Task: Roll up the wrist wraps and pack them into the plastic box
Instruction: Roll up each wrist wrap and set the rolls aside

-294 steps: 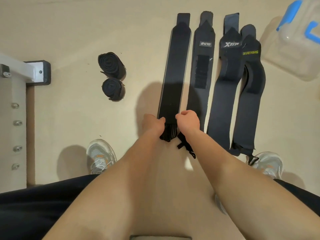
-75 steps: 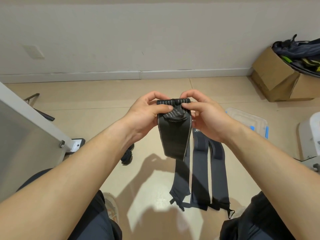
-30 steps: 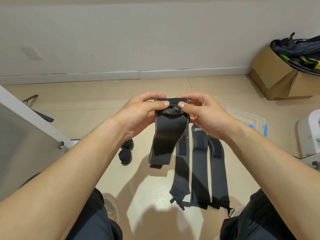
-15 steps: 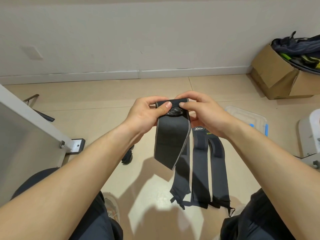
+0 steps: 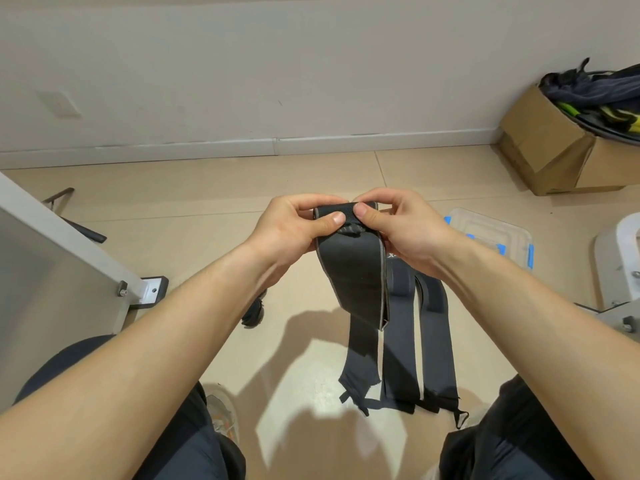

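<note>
A black wrist wrap [image 5: 353, 271] with grey edges hangs in the air, its top end wound into a small roll. My left hand [image 5: 291, 228] and my right hand [image 5: 401, 226] both pinch that roll, thumbs on top. The loose tail droops to about knee height. Three more dark wraps [image 5: 401, 355] lie flat side by side on the floor below. A rolled wrap [image 5: 254, 311] peeks out beneath my left forearm. The clear plastic box [image 5: 491, 232] with blue latches sits on the floor right of my right hand.
A cardboard box [image 5: 554, 150] full of dark gear stands by the wall at the right. A white metal frame [image 5: 62, 271] with a bolted foot rises at the left. A white machine base [image 5: 620, 268] is at the right edge. My knees and a shoe [image 5: 221, 414] show below.
The hanging tail has grown shorter as the roll in my hands took up more of the wrap. Its free end has swung from the left to the right. Both hands stay at the same height.
</note>
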A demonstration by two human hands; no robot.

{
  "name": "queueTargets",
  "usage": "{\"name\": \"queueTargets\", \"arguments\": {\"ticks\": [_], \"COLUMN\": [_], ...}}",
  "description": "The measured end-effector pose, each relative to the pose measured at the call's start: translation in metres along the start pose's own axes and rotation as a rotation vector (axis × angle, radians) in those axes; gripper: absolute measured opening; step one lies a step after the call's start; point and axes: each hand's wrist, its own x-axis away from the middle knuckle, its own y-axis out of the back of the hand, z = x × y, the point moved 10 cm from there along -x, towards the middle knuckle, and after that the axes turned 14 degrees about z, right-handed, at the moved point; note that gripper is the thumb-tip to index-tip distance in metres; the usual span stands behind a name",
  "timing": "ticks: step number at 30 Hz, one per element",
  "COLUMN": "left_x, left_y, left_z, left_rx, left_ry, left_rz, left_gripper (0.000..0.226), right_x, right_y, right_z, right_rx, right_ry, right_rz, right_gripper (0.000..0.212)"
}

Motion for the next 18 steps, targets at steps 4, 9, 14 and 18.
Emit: {"name": "queueTargets", "arguments": {"ticks": [4,9,14,18], "left_x": [0.002,0.004,0.011,0.013], "left_y": [-0.01,-0.014,-0.016,-0.018], "left_z": [0.01,0.013,0.022,0.021], "left_rx": [0.086,0.09,0.312,0.377], "left_ry": [0.083,0.141,0.261,0.297], "left_rz": [0.038,0.039,0.12,0.197], "left_gripper": [0.016,0.047,0.024,0.027], "right_x": [0.0,0.0,0.002,0.004], "right_y": [0.003,0.004,-0.008,-0.01], "right_z": [0.008,0.018,0.024,0.024], "right_rx": [0.201,0.409,0.509,0.416], "right_ry": [0.066,0.154,0.178,0.14], "right_rz": [-0.07,-0.167,-0.125,-0.057], "right_gripper": [0.005,0.007,0.011,0.018]}}
